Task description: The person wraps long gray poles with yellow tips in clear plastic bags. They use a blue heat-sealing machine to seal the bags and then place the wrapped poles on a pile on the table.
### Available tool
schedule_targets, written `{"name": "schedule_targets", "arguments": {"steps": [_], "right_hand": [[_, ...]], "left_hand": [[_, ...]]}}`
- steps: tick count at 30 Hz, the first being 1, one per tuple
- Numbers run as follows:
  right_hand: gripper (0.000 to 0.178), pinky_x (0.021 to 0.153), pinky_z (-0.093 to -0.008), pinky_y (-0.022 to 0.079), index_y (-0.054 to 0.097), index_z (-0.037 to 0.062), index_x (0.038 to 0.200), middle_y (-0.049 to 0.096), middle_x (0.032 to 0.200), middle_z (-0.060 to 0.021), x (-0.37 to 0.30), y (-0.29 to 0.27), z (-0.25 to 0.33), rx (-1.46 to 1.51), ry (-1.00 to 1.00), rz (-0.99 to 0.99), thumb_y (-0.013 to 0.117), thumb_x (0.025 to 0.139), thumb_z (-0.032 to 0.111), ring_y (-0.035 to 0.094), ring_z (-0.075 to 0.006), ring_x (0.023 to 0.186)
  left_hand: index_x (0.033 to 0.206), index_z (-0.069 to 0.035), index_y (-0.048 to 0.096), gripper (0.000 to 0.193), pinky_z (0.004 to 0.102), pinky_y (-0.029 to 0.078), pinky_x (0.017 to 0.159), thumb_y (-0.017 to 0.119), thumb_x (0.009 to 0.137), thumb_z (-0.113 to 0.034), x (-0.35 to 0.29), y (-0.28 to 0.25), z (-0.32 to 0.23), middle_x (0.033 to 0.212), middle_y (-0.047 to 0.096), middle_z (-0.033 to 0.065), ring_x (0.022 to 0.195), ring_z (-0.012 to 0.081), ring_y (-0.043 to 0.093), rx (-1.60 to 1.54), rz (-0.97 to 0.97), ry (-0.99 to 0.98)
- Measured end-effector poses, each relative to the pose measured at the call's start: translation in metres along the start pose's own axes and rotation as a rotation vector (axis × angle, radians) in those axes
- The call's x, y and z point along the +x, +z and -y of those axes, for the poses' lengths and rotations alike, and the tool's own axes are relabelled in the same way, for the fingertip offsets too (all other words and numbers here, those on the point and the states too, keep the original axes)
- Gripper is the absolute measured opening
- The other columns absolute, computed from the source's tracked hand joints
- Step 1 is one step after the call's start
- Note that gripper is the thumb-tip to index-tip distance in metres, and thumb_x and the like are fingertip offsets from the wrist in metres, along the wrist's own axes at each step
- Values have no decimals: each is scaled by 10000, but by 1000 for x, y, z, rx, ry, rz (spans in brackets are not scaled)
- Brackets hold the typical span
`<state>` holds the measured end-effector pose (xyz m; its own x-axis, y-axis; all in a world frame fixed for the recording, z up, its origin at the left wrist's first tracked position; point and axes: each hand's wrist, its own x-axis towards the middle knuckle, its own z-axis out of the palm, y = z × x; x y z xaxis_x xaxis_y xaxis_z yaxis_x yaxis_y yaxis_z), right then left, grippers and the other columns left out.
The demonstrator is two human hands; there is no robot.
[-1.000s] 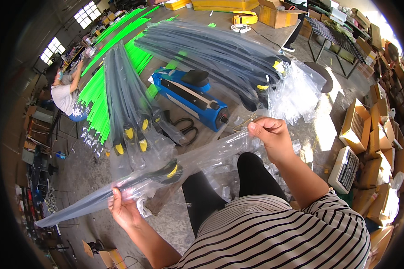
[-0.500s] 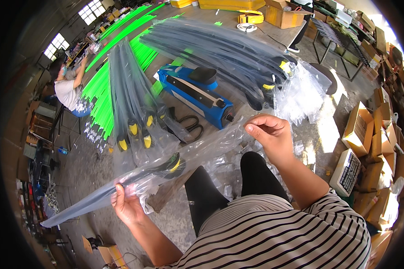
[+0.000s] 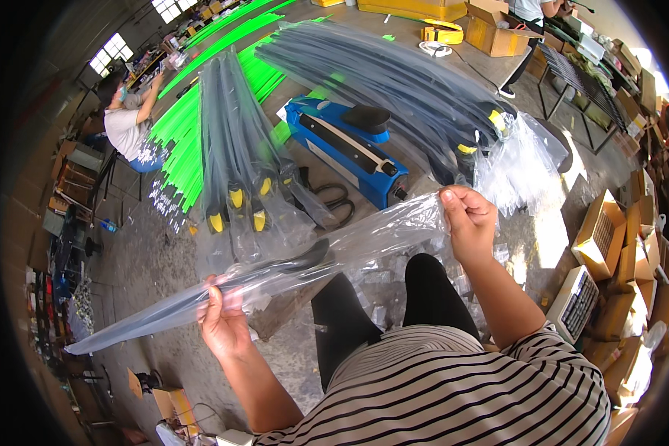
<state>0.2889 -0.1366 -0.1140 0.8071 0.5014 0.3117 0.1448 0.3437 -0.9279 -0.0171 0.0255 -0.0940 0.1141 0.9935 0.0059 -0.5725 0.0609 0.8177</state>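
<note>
A long clear plastic bag [image 3: 386, 236] stretches between my hands, slanting up to the right. Inside it lies a slim dark rod-like item with a curved black end [image 3: 305, 259]. My left hand [image 3: 227, 327] is closed around the bag and the item, thumb on top. My right hand [image 3: 470, 223] pinches the bag's gathered right end between thumb and fingers. Just beyond the bag sits a blue heat sealer [image 3: 375, 187] with a black pad on its arm. Black-handled scissors [image 3: 342, 204] lie beside it, partly under bagged items.
Bagged dark items with yellow patches [image 3: 227, 126] lie to the left, and a larger bagged pile [image 3: 372, 78] to the right. Bright green rods [image 3: 177, 152] run beneath and beyond. A person [image 3: 126, 123] sits at far left; cartons [image 3: 602, 230] line the right.
The item has turned in the bag, so the yellow patch on its black end no longer shows. The bag's right part is spread wider, and my right hand has shifted slightly right.
</note>
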Motion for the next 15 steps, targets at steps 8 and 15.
{"name": "schedule_targets", "arguments": {"steps": [8, 15], "right_hand": [[148, 438, -174, 264, 623, -17, 852, 465, 556, 60, 51, 0, -32, -63, 11, 60, 592, 837, 127, 355, -15, 476], [194, 456, -215, 340, 629, -6, 763, 506, 521, 10, 113, -9, -41, -465, -165, -69, 606, 821, 177, 380, -46, 468]], "left_hand": [[1044, 50, 517, 324, 357, 505, 796, 643, 774, -77, 14, 16, 28, 971, 575, 142, 910, 232, 573, -14, -6, -6], [949, 24, 545, 175, 335, 505, 814, 603, 799, -44, 49, 7, 44, 952, 585, 120, 890, 204, 579, -142, -107, 33]]}}
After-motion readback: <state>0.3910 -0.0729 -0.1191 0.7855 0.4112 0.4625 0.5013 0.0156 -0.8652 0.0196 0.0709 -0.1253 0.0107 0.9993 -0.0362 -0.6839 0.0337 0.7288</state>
